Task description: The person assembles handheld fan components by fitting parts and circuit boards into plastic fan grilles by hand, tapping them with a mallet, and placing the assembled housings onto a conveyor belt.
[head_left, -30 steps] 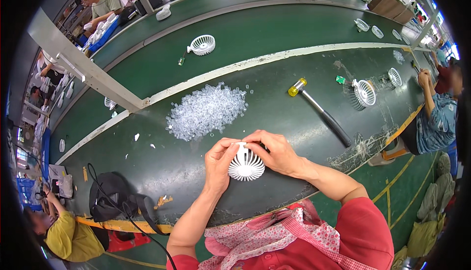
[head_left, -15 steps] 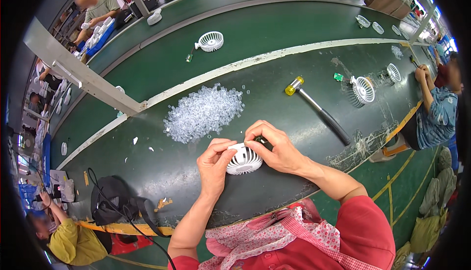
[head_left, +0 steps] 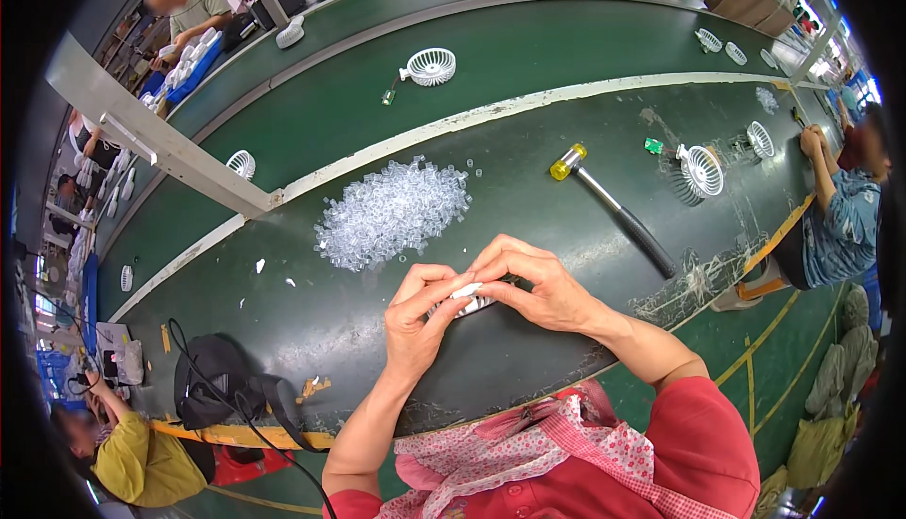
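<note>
Both hands meet over a small white fan housing (head_left: 475,305) just above the near part of the dark table. My left hand (head_left: 415,307) grips its left side, thumb and fingers closed. From the right, my right hand (head_left: 536,283) pinches the top of it with bent fingers. Most of the housing is hidden under the fingers; only a white top and some slats show. Just beyond the hands lies a heap of small clear plastic tube pieces (head_left: 392,212). To the right rests a mallet (head_left: 618,212) with a yellow head and black handle.
Two white fan housings (head_left: 700,172), one with a green circuit board (head_left: 653,145), lie at the right. A green conveyor belt (head_left: 330,104) carries another housing (head_left: 431,66) beyond a white rail. A black bag (head_left: 212,392) sits at left. Co-workers sit at both ends.
The fan housing in my hands has been tipped, so its slatted front is now mostly hidden. Housings on the near belt have shifted right; those on the far belt have shifted slightly left.
</note>
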Tool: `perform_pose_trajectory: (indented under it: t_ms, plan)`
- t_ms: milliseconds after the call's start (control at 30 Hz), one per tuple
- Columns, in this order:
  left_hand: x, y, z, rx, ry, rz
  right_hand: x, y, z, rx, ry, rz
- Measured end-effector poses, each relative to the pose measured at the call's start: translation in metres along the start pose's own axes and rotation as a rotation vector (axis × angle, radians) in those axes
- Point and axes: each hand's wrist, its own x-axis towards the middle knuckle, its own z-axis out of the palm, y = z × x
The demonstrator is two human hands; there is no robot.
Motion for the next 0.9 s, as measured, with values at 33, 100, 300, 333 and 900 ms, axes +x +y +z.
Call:
perform_pose_trajectory:
  t_ms: [33, 100, 300, 333, 900]
  plan:
    - [0.001, 0.0, -0.001, 0.047, -0.016, 0.03, 0.0, 0.001, -0.001, 0.015, -0.006, 0.004]
    - [0.002, 0.001, 0.0, 0.095, -0.028, 0.065, 0.001, 0.001, -0.001, 0.027, -0.014, 0.003]
    - [0.002, 0.004, 0.005, 0.18, -0.027, 0.13, 0.001, 0.0, -0.002, 0.055, -0.022, 0.036]
    - [0.002, 0.005, 0.007, 0.168, -0.013, 0.115, 0.0, 0.001, -0.001, 0.047, -0.006, 0.052]
    - [-0.004, -0.037, 0.022, 0.187, 0.054, 0.07, 0.151, 0.134, -0.174, -1.044, 0.524, -0.147]
